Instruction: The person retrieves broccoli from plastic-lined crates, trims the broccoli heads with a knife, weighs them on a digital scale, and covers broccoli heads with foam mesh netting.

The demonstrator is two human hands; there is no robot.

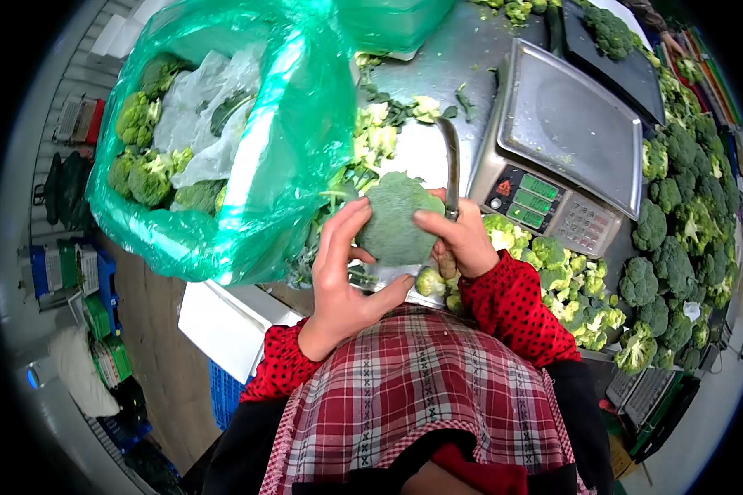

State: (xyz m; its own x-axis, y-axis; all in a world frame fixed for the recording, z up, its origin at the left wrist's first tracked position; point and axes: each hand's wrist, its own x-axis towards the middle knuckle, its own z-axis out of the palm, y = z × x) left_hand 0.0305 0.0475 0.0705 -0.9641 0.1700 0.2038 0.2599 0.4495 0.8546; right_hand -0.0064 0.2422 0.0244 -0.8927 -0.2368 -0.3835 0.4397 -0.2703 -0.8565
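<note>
A domed, fine-grained broccoli head sits at centre view, the left hand cupping its 8 o'clock side; the right hand's grip holds a curved metal knife, thumb against the head. Toward 10 o'clock, a glossy green plastic bag contains knobbly broccoli and crumpled translucent film. Smooth grey tabletop at 12; brown floor at 8.

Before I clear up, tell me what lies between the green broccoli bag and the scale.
In the head view: broccoli pieces, a curved knife in the right hand, and a broccoli head the left hand touches.
</note>
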